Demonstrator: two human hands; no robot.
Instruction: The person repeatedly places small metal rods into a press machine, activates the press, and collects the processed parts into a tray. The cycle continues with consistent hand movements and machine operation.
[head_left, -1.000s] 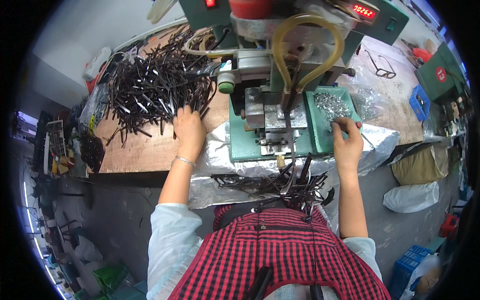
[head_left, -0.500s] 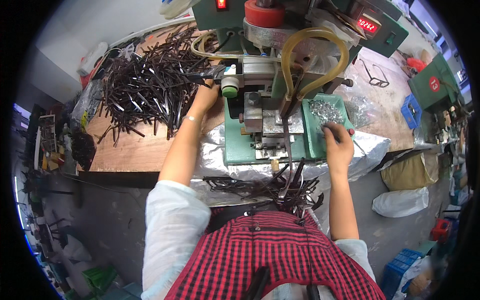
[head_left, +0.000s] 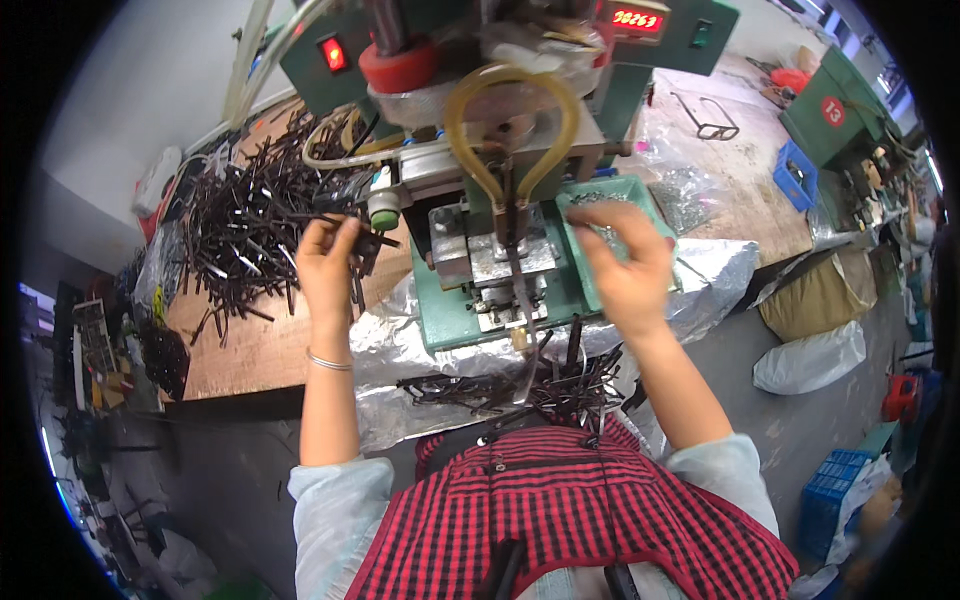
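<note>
My left hand (head_left: 328, 255) pinches a dark, slender strip (head_left: 375, 238) that looks like an eyeglass temple, left of the machine's green button (head_left: 383, 218). A large heap of similar strips (head_left: 245, 215) lies behind and left of it. My right hand (head_left: 630, 265) hovers over the green tray (head_left: 585, 270), which holds small shiny metal bits (head_left: 595, 198). Motion smears its fingertips, so what they hold cannot be made out. Between my hands stands a green bench press (head_left: 440, 320). Another strip (head_left: 522, 290) hangs down from its clamp, below a looped yellowish tube (head_left: 452, 120).
More strips (head_left: 470, 388) lie along the front, by my checked apron (head_left: 500, 475). Foil (head_left: 725, 268) covers the table edge. At the right are a pair of glasses (head_left: 715, 131), a blue basket (head_left: 795, 175) and a green machine (head_left: 830, 100). Sacks (head_left: 815, 358) stand on the floor.
The view has shifted right. My left hand has come back from beside the green button, a strip in its fingers. My right hand has moved up and left over the tray toward the press.
</note>
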